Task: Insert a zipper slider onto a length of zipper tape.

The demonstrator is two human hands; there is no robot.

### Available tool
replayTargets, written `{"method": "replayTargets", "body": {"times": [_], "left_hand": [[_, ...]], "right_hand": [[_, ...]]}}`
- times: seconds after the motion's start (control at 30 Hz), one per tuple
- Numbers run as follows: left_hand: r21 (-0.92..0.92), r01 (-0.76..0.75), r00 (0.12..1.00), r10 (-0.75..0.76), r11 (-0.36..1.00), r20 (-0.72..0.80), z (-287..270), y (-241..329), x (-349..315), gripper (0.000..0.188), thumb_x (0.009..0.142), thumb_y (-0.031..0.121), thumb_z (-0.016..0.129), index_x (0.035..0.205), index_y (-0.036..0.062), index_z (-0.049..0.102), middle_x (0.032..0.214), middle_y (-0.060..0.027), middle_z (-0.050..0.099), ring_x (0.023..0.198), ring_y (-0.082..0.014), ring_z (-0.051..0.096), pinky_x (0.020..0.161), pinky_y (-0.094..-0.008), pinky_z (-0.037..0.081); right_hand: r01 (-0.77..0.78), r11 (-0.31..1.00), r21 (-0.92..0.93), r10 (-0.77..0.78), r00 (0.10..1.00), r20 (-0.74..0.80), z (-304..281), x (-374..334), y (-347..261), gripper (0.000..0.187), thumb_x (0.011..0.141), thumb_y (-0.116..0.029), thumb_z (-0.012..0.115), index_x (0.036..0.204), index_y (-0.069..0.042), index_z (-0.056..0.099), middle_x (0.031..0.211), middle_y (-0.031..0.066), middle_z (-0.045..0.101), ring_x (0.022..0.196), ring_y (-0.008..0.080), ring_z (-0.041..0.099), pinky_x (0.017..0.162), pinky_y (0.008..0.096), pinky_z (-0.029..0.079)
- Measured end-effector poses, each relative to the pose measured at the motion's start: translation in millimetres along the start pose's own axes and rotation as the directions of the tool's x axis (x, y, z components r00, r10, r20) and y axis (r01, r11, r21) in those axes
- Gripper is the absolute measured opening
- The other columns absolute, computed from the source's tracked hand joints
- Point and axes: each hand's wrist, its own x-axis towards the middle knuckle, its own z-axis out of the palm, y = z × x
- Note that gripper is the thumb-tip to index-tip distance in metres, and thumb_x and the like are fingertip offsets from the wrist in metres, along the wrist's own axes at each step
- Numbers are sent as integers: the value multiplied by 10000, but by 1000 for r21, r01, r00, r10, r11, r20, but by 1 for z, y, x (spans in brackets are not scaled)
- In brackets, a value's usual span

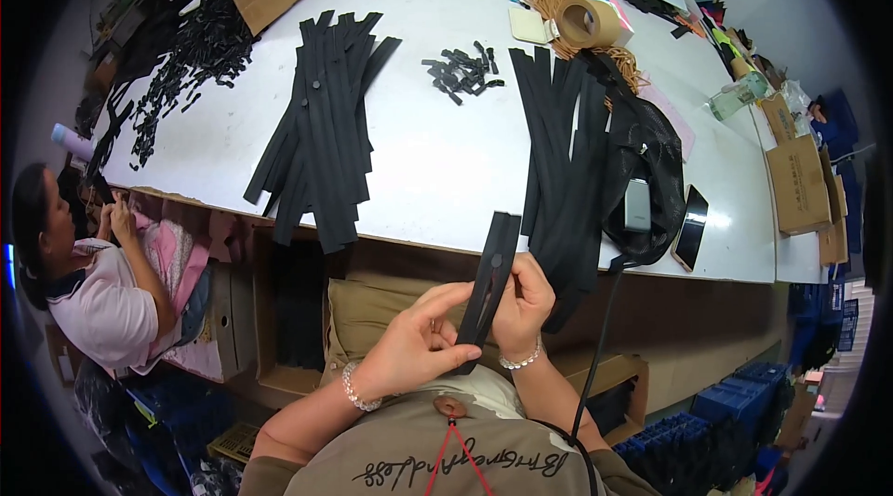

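By wht tabletop [419, 166], L hand [430, 329] & R hand [521, 308] both pinching 1 long blk fabric strip [491, 277]; 2 blk strip piles [327, 138] atop.

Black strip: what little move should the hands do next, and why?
Maybe the right hand could nudge the small round piece along the black strip, because a narrow gap seems to show below it and the left hand steadies the strip.
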Motion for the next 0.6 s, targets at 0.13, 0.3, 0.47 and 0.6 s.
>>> {"method": "replayTargets", "body": {"times": [0.13, 0.3, 0.47, 0.6], "left_hand": [[38, -10, 1000, 10, 999, 4, -1, -14, -14, 655, 749, -90, 675, 1341, 53, 434, 1323, -63, 382, 737, -38, 498, 667, -175, 496], [-159, 20, 1000, -22, 987, -11, -7, 4, -3, 542, 741, -34, 723, 1208, 7, 450, 1052, -65, 567, 838, -75, 586, 733, -222, 506], [-192, -51, 995, 33, 980, -96, -7, 26, 24, 494, 754, -49, 701, 1197, -16, 484, 977, -36, 565, 825, -62, 578, 735, -202, 499], [-138, -32, 997, 22, 990, -72, -2, 29, 25, 396, 793, -45, 671, 1171, -23, 556, 940, -22, 588, 765, -34, 580, 677, -158, 492]], "right_hand": [[40, 999, 26, -40, 999, 2, -2, 3, 5, 83, 850, 41, 521, 836, 17, 599, 726, 69, 568, 626, 135, 542, 574, 236, 427], [200, 977, 76, -211, 961, 182, -5, 1, -2, 92, 874, -48, 558, 890, 6, 631, 882, 121, 638, 718, 206, 620, 636, 282, 486], [276, 961, 23, -275, 939, 207, -6, -5, -6, 112, 835, -88, 607, 905, -5, 638, 859, 122, 649, 682, 260, 617, 644, 318, 483], [272, 962, -27, -262, 946, 189, -8, -3, -12, 107, 819, -63, 595, 896, -2, 636, 786, 104, 651, 679, 256, 621, 625, 318, 472]]}}
